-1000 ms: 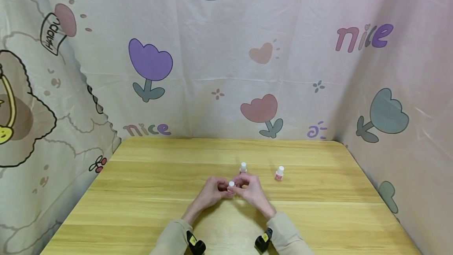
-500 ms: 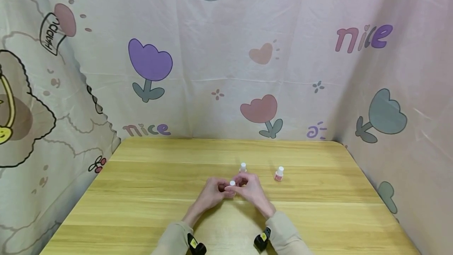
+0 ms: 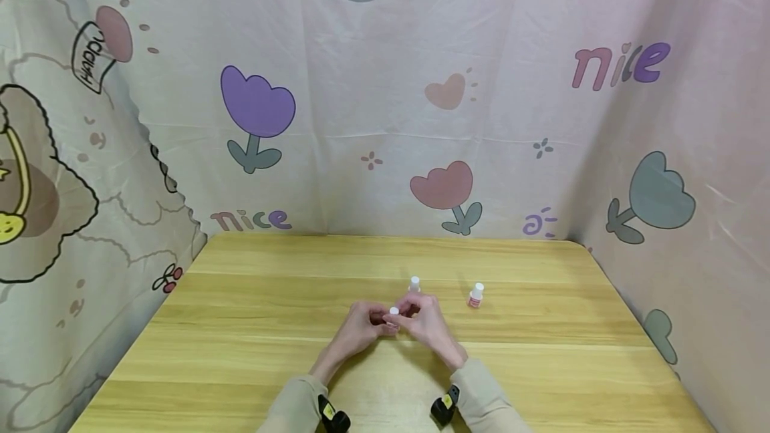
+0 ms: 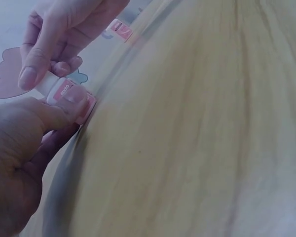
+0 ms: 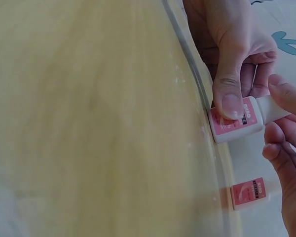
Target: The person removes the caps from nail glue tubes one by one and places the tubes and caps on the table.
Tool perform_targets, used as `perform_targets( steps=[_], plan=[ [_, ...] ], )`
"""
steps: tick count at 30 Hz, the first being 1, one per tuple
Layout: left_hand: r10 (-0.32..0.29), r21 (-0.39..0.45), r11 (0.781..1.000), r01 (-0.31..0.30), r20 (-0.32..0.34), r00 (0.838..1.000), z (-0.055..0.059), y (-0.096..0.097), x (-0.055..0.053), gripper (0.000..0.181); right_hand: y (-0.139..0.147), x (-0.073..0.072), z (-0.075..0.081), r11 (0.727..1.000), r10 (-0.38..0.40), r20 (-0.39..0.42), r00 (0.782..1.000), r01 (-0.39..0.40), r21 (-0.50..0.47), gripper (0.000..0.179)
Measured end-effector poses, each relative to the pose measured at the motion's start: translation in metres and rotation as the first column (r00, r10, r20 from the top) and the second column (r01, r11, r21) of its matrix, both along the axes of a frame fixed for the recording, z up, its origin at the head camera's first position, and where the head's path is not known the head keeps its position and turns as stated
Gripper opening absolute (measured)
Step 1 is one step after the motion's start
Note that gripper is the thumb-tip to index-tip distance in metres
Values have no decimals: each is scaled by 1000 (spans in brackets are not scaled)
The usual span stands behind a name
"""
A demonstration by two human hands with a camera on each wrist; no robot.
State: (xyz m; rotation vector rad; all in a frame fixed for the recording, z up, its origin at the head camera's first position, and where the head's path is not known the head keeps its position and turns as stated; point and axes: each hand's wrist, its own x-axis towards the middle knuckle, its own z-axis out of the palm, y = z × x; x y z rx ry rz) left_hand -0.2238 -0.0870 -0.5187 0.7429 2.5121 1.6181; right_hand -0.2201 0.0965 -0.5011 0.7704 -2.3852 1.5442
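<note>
Both hands meet over one small white bottle (image 5: 229, 129) with a pink label and a white cap (image 5: 271, 109). My left hand (image 3: 361, 326) pinches the bottle's body, its thumb lying across the label. The thumb and fingers of my right hand (image 3: 426, 323) grip the cap from the other side. In the right wrist view the bottle stands upright, its base down at the wooden table (image 3: 240, 326). Part of the label is hidden under the left thumb.
Just behind my right hand stands a second bottle (image 3: 414, 284) of the same kind, its lower part covered by that hand. A third one (image 3: 476, 295) stands upright farther right. A printed cloth (image 3: 361, 85) hangs behind the table.
The right thumb has shifted slightly left across the cap. Both hands stay at the same spot on the bottle, and the other two bottles have not moved.
</note>
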Motion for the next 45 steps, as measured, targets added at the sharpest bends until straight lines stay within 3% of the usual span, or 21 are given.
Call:
perform_targets(
  steps=[7,13,17,26,29,38,45],
  plan=[
    [-15,16,1000,15,9,1000,1,-2,-1,9,2,-1,2,997,72,-50,996,-70,42,7],
    [20,8,1000,-20,-18,1000,0,-1,-1,8,3,0,5,1000,12,106,994,-12,-1,14],
    [45,3,999,-45,-32,998,1,-1,0,9,1,0,6,999,-45,148,988,47,-10,18],
    [82,-24,996,-83,-54,995,0,1,2,16,-1,1,6,999,-49,45,998,48,10,8],
    [82,-19,996,-83,-53,995,-1,1,2,17,-2,1,6,999,-33,-24,999,33,28,7],
    [69,23,997,-68,-46,997,-2,0,1,16,-1,-2,5,994,8,-227,974,17,108,5],
    [59,58,997,-57,-38,998,-5,0,0,13,-1,-3,6,986,33,-221,975,4,165,6]
  ],
)
